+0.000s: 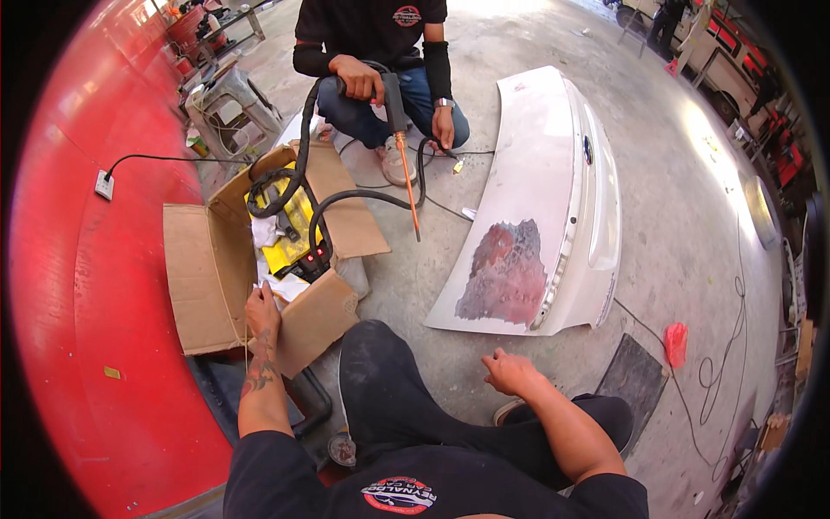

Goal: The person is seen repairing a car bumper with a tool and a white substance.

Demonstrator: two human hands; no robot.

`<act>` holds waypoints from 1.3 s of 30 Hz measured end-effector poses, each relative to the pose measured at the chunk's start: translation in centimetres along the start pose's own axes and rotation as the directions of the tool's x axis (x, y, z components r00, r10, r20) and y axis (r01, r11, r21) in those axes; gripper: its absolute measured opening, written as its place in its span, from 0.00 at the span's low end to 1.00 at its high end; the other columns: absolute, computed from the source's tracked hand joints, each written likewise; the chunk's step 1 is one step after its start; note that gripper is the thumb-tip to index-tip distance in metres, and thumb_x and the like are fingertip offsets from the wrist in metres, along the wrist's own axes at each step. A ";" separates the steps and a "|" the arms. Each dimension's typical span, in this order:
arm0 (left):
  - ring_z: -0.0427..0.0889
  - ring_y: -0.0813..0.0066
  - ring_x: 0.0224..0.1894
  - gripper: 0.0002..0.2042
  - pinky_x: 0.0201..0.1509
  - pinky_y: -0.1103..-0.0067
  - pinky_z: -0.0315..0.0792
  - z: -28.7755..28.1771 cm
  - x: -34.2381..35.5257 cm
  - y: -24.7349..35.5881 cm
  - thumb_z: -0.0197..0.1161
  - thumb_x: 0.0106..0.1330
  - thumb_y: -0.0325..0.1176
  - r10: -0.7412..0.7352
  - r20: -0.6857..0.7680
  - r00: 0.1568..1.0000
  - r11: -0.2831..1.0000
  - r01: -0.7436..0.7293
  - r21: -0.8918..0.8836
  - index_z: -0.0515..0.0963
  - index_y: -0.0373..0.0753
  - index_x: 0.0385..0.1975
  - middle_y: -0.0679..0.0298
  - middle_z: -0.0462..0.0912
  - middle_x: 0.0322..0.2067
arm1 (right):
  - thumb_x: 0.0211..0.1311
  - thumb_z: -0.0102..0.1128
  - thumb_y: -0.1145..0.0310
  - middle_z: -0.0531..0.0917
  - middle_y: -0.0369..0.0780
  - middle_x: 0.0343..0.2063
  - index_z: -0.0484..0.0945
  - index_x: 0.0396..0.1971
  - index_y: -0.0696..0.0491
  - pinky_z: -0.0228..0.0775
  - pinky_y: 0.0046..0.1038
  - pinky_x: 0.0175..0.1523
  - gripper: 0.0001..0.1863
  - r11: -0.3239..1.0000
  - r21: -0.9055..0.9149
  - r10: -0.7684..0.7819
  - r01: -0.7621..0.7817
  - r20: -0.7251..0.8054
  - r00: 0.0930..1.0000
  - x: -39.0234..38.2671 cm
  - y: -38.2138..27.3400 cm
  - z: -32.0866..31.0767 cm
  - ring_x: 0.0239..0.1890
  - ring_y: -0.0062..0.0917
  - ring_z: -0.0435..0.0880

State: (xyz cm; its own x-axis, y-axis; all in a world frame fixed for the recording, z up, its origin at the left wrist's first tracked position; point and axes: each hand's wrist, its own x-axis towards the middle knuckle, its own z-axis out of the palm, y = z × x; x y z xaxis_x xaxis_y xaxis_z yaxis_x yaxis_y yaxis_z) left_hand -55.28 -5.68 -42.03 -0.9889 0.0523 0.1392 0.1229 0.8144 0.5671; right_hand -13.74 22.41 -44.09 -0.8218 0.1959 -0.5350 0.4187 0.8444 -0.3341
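My left hand point(263, 310) reaches to the near side of an open cardboard box point(197, 281), its fingers closed at a white paper sheet point(288, 286). Inside the box sits a yellow and black machine point(290, 227) with a red lit display and thick black cables. My right hand point(512, 374) is over the floor near my knee, fingers loosely bent, with nothing visible in it. Across from me a crouching person's hand point(359, 80) grips a black gun-shaped tool point(393, 108) with a long copper-coloured rod point(408, 186) pointing down.
A white car trunk lid point(527, 147) with a stripped, reddish-grey patch point(510, 277) lies to the right. A black cable runs from a wall socket point(105, 185) on the red wall. A grey stool point(233, 112), a dark mat point(634, 385) and a red plastic bag point(675, 344) are around.
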 end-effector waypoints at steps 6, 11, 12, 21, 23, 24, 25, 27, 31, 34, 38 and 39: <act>0.78 0.46 0.33 0.22 0.35 0.62 0.69 0.1 0.1 -0.4 0.51 0.65 0.49 -0.006 -0.009 1.000 1.000 0.006 0.020 0.78 0.33 0.27 0.47 0.79 0.27 | 0.55 0.58 0.59 0.74 0.45 0.40 0.71 0.45 0.50 0.71 0.41 0.43 0.19 0.994 -0.103 -0.041 0.023 -0.174 0.984 -0.3 -0.5 -0.5 0.44 0.38 0.76; 0.78 0.46 0.33 0.22 0.35 0.61 0.69 0.1 0.0 -0.2 0.50 0.65 0.50 -0.013 0.001 1.000 1.000 0.013 0.026 0.77 0.34 0.27 0.47 0.79 0.27 | 0.56 0.57 0.59 0.76 0.45 0.40 0.71 0.46 0.50 0.69 0.43 0.44 0.19 0.999 -0.048 0.003 -0.002 0.007 1.000 0.0 -0.1 0.4 0.44 0.40 0.77; 0.78 0.46 0.33 0.22 0.35 0.61 0.69 0.1 0.0 -0.2 0.50 0.65 0.50 -0.016 0.001 1.000 1.000 0.016 0.023 0.77 0.34 0.27 0.47 0.79 0.27 | 0.56 0.57 0.59 0.76 0.45 0.40 0.71 0.46 0.50 0.69 0.43 0.44 0.19 0.999 -0.047 0.003 -0.003 0.008 1.000 0.0 -0.2 0.3 0.44 0.40 0.77; 0.78 0.46 0.33 0.22 0.35 0.61 0.68 0.2 0.1 -0.3 0.51 0.65 0.50 -0.002 -0.024 1.000 1.000 0.002 0.024 0.77 0.33 0.27 0.47 0.79 0.27 | 0.55 0.58 0.58 0.77 0.47 0.38 0.72 0.43 0.51 0.70 0.42 0.42 0.19 0.999 -0.019 -0.040 0.039 -0.040 0.998 -0.3 -0.5 -0.2 0.41 0.41 0.79; 0.78 0.46 0.33 0.22 0.35 0.61 0.68 0.1 0.0 -0.1 0.51 0.64 0.50 0.002 -0.033 0.999 0.999 -0.001 0.033 0.77 0.33 0.27 0.47 0.79 0.26 | 0.54 0.59 0.58 0.76 0.47 0.39 0.72 0.44 0.51 0.70 0.42 0.42 0.19 1.000 -0.011 -0.029 0.028 -0.035 0.999 -0.3 -0.7 -0.5 0.41 0.41 0.78; 0.78 0.46 0.33 0.22 0.34 0.61 0.68 0.2 0.0 -0.1 0.51 0.64 0.50 0.004 -0.038 0.999 0.999 -0.003 0.044 0.77 0.34 0.27 0.47 0.79 0.26 | 0.54 0.59 0.58 0.76 0.47 0.39 0.72 0.44 0.51 0.70 0.42 0.42 0.19 1.000 -0.009 -0.028 0.028 -0.032 0.999 -0.3 -0.6 -0.3 0.41 0.41 0.78; 0.78 0.46 0.33 0.22 0.34 0.61 0.68 0.2 0.0 -0.1 0.51 0.64 0.50 0.003 -0.036 0.999 0.999 -0.002 0.046 0.77 0.34 0.27 0.47 0.79 0.26 | 0.53 0.60 0.58 0.75 0.47 0.40 0.72 0.45 0.51 0.70 0.42 0.42 0.20 0.999 -0.014 -0.042 0.041 -0.080 0.996 -0.2 -0.5 -0.2 0.42 0.40 0.78; 0.78 0.47 0.32 0.22 0.34 0.62 0.69 0.2 0.0 -0.1 0.51 0.64 0.50 0.000 -0.033 0.999 0.999 0.002 0.050 0.77 0.34 0.27 0.47 0.79 0.26 | 0.53 0.60 0.58 0.75 0.47 0.41 0.72 0.46 0.50 0.70 0.42 0.42 0.21 0.998 -0.020 -0.056 0.054 -0.129 0.990 -0.2 -0.5 -0.1 0.42 0.40 0.77; 0.79 0.47 0.32 0.22 0.34 0.62 0.69 0.1 0.0 -0.1 0.51 0.64 0.50 0.003 -0.033 0.999 0.999 -0.002 0.044 0.77 0.34 0.27 0.47 0.79 0.26 | 0.54 0.59 0.58 0.74 0.47 0.42 0.71 0.48 0.50 0.70 0.42 0.43 0.22 0.998 -0.021 -0.054 0.052 -0.119 0.991 -0.3 -0.7 -0.4 0.43 0.40 0.76; 0.79 0.48 0.32 0.22 0.34 0.62 0.69 0.1 0.0 -0.1 0.51 0.64 0.50 0.004 -0.037 0.999 0.999 -0.003 0.048 0.77 0.34 0.26 0.47 0.79 0.26 | 0.54 0.59 0.58 0.75 0.46 0.41 0.71 0.48 0.50 0.69 0.42 0.44 0.22 0.999 -0.030 -0.047 0.045 -0.079 0.996 -0.2 -0.6 -0.1 0.43 0.40 0.76; 0.79 0.47 0.32 0.22 0.34 0.62 0.68 0.0 -0.1 -0.2 0.51 0.64 0.49 0.015 -0.032 0.999 0.999 -0.013 0.041 0.77 0.33 0.26 0.47 0.79 0.26 | 0.54 0.59 0.57 0.76 0.45 0.41 0.72 0.47 0.49 0.69 0.41 0.43 0.22 0.998 -0.039 -0.054 0.051 -0.064 0.997 -0.2 -0.5 0.1 0.43 0.39 0.76; 0.79 0.47 0.31 0.21 0.33 0.62 0.68 0.0 -0.1 -0.1 0.51 0.64 0.49 0.027 -0.034 0.999 0.999 -0.025 0.032 0.77 0.33 0.26 0.47 0.79 0.25 | 0.54 0.59 0.57 0.76 0.45 0.41 0.72 0.47 0.49 0.69 0.41 0.43 0.22 0.998 -0.038 -0.054 0.051 -0.062 0.997 -0.2 -0.6 0.0 0.43 0.39 0.76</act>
State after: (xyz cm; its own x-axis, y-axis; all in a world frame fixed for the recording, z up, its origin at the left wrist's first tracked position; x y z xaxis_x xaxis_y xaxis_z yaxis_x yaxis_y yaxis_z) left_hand -55.18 -5.80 -42.14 -0.9818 0.0542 0.1817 0.1453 0.8308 0.5372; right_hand -13.81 21.87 -43.85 -0.8655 0.1809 -0.4671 0.3609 0.8718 -0.3312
